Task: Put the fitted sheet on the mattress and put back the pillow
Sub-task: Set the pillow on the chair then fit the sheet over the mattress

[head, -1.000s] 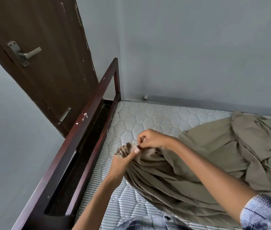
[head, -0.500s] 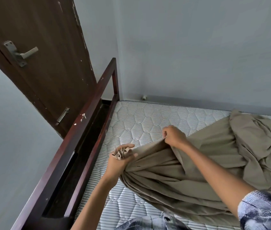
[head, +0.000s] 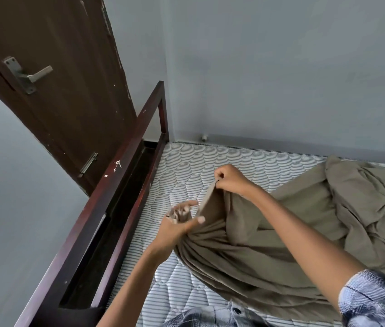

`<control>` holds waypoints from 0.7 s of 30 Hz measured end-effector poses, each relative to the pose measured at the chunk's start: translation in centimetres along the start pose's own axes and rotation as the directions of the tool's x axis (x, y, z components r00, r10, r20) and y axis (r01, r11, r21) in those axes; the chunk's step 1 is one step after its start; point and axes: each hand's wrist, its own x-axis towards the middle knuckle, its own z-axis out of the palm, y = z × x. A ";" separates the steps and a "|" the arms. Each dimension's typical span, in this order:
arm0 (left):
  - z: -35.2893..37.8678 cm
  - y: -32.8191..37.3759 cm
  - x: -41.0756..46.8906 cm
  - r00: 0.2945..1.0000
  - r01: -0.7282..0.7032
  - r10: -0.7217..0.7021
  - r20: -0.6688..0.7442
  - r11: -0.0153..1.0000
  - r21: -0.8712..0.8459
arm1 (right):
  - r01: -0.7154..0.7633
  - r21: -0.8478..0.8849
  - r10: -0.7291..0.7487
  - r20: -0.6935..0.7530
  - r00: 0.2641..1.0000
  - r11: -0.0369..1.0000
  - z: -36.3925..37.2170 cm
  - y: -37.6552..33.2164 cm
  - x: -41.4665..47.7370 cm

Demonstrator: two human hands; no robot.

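Door (head: 57, 95) at ten o'clock, bed frame (head: 118, 185) just beside. Centre, the left hand (head: 179, 224) clutches a bunched corner of the fitted sheet (head: 305, 223); at one o'clock from it, the right hand (head: 231, 180) pinches the hem. Sheet's heaped toward three o'clock on the mattress (head: 186, 166).

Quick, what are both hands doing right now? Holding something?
Left hand: closed, gripping a bunched corner of the fitted sheet.
Right hand: closed, pinching the sheet's edge.

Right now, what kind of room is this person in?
Most likely a bedroom: a bare quilted mattress lies in a dark wooden bed frame, an olive fitted sheet is bunched on it, and a brown door stands beside.
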 end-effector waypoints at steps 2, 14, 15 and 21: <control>0.3 0.1 0.0 1.000 0.005 -0.004 -0.014 0.999 0.043 | 0.021 -0.020 -0.021 0.007 1.000 1.000 0.4 -0.5 0.2; -1.3 -1.4 1.3 0.984 0.037 -0.076 -0.161 0.971 -0.236 | 0.062 -0.045 -0.050 0.235 0.971 0.997 0.2 -0.5 -0.5; -0.8 -1.5 1.1 0.991 0.012 -0.030 -0.134 0.991 -0.131 | 0.079 -0.021 -0.073 0.218 0.973 0.997 0.4 -0.9 -0.4; 0.3 -0.1 1.1 0.998 -0.014 0.010 -0.068 0.998 -0.056 | 0.089 -0.042 -0.075 0.258 0.963 0.995 1.8 -0.9 -0.3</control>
